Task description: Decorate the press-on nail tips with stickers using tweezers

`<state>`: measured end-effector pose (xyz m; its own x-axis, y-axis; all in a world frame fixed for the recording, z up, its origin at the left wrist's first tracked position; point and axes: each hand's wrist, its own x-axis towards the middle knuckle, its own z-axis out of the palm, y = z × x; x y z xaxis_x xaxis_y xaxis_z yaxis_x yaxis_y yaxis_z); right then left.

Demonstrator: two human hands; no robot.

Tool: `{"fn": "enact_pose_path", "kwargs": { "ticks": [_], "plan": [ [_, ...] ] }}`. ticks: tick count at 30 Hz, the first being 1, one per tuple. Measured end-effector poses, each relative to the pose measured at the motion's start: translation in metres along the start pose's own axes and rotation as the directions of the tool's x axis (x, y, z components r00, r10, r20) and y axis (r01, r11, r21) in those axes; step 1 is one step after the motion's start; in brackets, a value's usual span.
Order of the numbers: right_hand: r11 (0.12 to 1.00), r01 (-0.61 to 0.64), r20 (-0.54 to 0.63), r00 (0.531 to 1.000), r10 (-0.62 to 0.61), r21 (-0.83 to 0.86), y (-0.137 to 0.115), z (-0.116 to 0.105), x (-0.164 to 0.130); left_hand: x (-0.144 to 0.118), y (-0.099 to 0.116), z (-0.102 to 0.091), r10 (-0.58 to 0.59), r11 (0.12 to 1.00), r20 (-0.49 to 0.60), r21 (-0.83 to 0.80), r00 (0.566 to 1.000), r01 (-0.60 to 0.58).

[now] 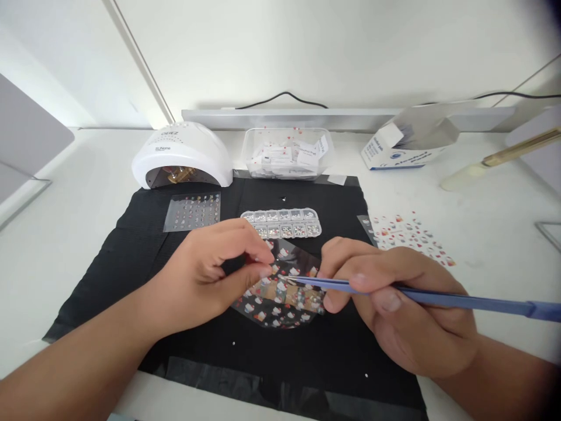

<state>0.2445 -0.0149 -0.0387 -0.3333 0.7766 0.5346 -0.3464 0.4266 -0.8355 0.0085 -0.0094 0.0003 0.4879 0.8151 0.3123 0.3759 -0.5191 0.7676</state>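
Note:
A clear sticker sheet (272,318) printed with small white cat-face figures and red bits is held up in the middle, over the black mat. Its left edge is between the thumb and index finger of my left hand (210,275), which is closed. My right hand (394,298) grips blue tweezers (421,295), their fine silver tips pointing left over the sheet near my left fingertips. The curled fingers of that hand also meet the sheet's right edge. Whether anything sits between the tweezer tips is too small to tell.
Behind the sheet lies a clear compartment box (280,223) of tiny gems. A white nail lamp (182,152), a sticker sheet (193,211), a plastic tub (287,153) of packets, an alcohol-pad box (407,146), a brush (499,161) and more stickers (409,237) surround the black mat (127,257).

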Motion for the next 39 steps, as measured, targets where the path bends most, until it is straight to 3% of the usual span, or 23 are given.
{"fn": "enact_pose_path", "kwargs": {
  "ticks": [3, 6, 9, 12, 14, 16, 18, 22, 28, 33, 39],
  "plan": [
    [1.0, -0.01, -0.032, 0.999, 0.01, 0.001, 0.0, 0.0, 0.003, 0.003, -0.01, -0.004, -0.158, 0.98, -0.144, -0.146, 0.977, 0.137],
    [0.997, -0.072, -0.053, 0.996, 0.072, 0.016, 0.003, -0.003, 0.005, 0.009, -0.03, -0.011, -0.339, 0.922, -0.289, -0.293, 0.895, 0.255],
    [0.978, -0.192, -0.096, 0.975, 0.2, 0.086, 0.007, -0.007, 0.007, 0.014, -0.046, -0.017, -0.384, 0.923, -0.379, -0.196, 0.842, 0.332],
    [0.952, -0.258, -0.104, 0.955, 0.277, 0.166, 0.011, -0.011, 0.008, 0.013, -0.046, -0.017, -0.241, 0.946, -0.482, 0.079, 0.842, 0.315],
    [0.937, -0.283, -0.079, 0.949, 0.304, 0.205, 0.014, -0.013, 0.008, 0.009, -0.036, -0.015, -0.088, 0.958, -0.414, 0.214, 0.906, 0.191],
    [0.922, -0.316, -0.046, 0.942, 0.334, 0.226, 0.015, -0.014, 0.008, 0.004, -0.024, -0.011, 0.034, 0.981, -0.221, 0.192, 0.975, 0.009],
    [0.909, -0.349, -0.017, 0.932, 0.362, 0.227, 0.016, -0.014, 0.008, 0.001, -0.013, -0.007, 0.069, 0.991, -0.031, 0.119, 0.997, -0.065],
    [0.9, -0.374, 0.018, 0.925, 0.38, 0.225, 0.016, -0.016, 0.009, -0.002, -0.002, -0.002, 0.034, 0.994, 0.175, 0.093, 0.984, -0.051],
    [0.867, -0.446, 0.101, 0.895, 0.435, 0.222, 0.016, -0.019, 0.01, 0.0, 0.001, 0.005, -0.132, 0.914, 0.361, 0.404, 0.923, -0.028],
    [0.859, -0.46, 0.133, 0.888, 0.44, 0.227, 0.019, -0.021, 0.008, 0.0, 0.0, 0.011, -0.21, 0.85, 0.426, 0.524, 0.88, -0.05],
    [0.851, -0.471, 0.148, 0.882, 0.448, 0.233, 0.018, -0.022, 0.007, 0.001, 0.0, 0.012, -0.271, 0.839, 0.468, 0.543, 0.841, -0.032]
  ]
}}
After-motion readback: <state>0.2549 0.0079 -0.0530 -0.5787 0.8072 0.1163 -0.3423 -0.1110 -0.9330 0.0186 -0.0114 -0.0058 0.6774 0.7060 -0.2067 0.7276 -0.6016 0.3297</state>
